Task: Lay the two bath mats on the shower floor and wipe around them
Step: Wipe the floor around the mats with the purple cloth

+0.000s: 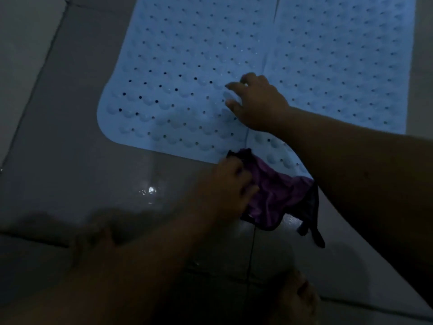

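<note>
Two light blue perforated bath mats lie side by side on the grey tiled floor, the left mat (178,90) and the right mat (339,73) meeting along a seam. My right hand (255,104) rests flat on the mats near that seam, fingers spread. My left hand (225,186) grips a purple cloth (278,195) that sits at the near edge of the mats, partly on the floor. The scene is dim.
Wet patches shine on the grey floor tiles (150,191) just left of the cloth. A bare foot (297,301) shows at the bottom edge. Tile joints run across the floor at the left and bottom.
</note>
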